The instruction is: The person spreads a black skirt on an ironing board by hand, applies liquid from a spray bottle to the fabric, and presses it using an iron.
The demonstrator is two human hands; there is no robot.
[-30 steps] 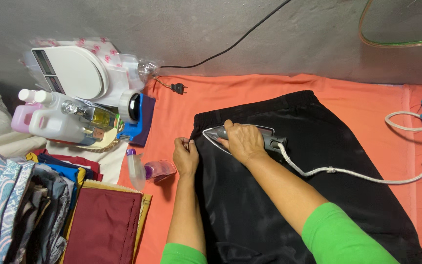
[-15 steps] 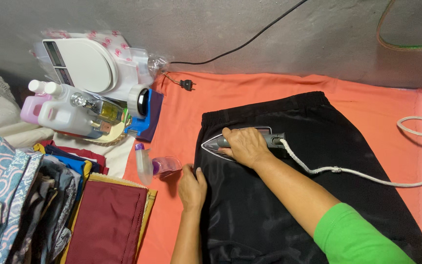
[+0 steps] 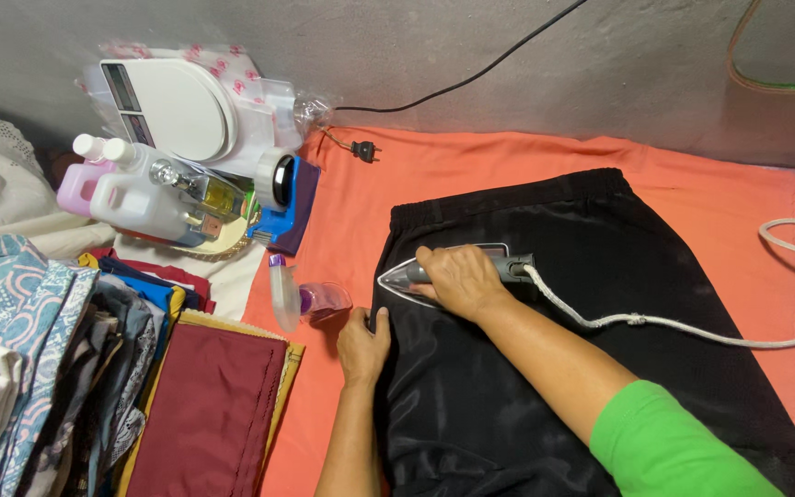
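Since half a second ago your left hand [image 3: 363, 345] has stayed on the near left edge of the black garment [image 3: 554, 368], and the iron [image 3: 457, 267] under your right hand [image 3: 457, 281] has barely shifted, its tip pointing toward that left edge. Your right fingers [image 3: 436, 262] are wrapped closed around the iron's handle, hiding most of it. Your left fingers [image 3: 372, 324] lie flat and close together, pressing the fabric's edge, holding nothing. The garment is spread over the orange cloth [image 3: 710, 202] on the floor, waistband toward the far wall. The iron's white cord [image 3: 655, 322] trails off to the right edge. Just left of your left hand lies a small spray bottle [image 3: 285, 294] on the orange cloth's left edge, beside the folded maroon fabric [image 3: 209, 405].
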